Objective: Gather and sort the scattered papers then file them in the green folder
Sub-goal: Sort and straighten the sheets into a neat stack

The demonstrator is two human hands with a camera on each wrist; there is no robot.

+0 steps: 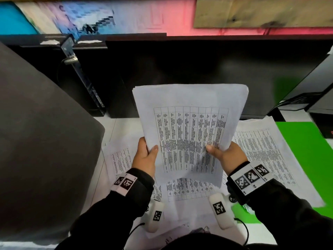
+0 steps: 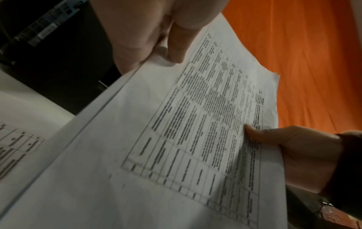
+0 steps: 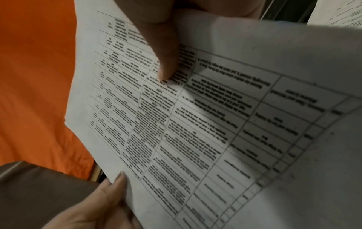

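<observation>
I hold a stack of white papers [image 1: 189,123] printed with a table, raised above the desk in the middle of the head view. My left hand [image 1: 146,156] grips its left edge, thumb on top. My right hand [image 1: 225,152] grips the right edge, thumb pressed on the printed table. The same stack of papers [image 2: 176,139] fills the left wrist view, and the papers [image 3: 215,116] fill the right wrist view too. More printed sheets [image 1: 261,150] lie spread on the desk beneath. The green folder [image 1: 306,150] lies open at the right, partly under those sheets.
A dark monitor [image 1: 198,65] stands right behind the raised stack. A grey chair back [image 1: 45,132] fills the left. A black device [image 1: 84,78] leans at the back left. Another dark screen [image 1: 320,78] stands at the far right. The white desk [image 1: 117,127] shows between sheets.
</observation>
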